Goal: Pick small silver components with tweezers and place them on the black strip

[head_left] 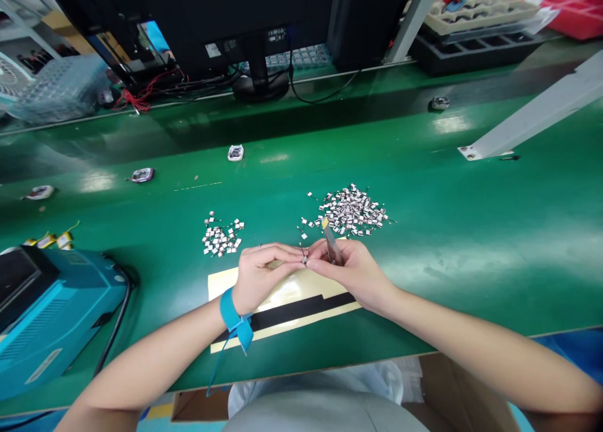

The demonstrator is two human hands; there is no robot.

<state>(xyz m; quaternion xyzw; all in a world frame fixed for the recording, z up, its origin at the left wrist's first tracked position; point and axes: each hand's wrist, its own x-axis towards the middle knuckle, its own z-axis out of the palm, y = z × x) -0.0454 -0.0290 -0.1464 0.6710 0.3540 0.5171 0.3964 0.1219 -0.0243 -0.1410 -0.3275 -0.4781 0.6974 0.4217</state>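
Observation:
My left hand point(268, 270), with a blue wrist strap point(230, 309), pinches a small white part with a dark wire point(304, 260) between thumb and fingertips. Opposite it, my right hand point(351, 265) brings its thumb and finger to the same part. Tucked in the right hand are grey metal tweezers point(331, 243) with a yellow end pointing up and away. Both hands hover over a pale yellow sheet point(221, 284) with a black strip point(287, 313). Beyond them lie a large pile of small white wired parts point(353, 209) and a smaller group of similar parts point(221, 238) to the left.
A blue machine point(70, 319) stands at the left edge. Small white-cased devices point(235, 153) are spaced along the green bench point(447, 243). A monitor point(257, 61) stands at the back. One grey metal post point(532, 112) rises at the right, with stacked trays point(475, 30) behind it.

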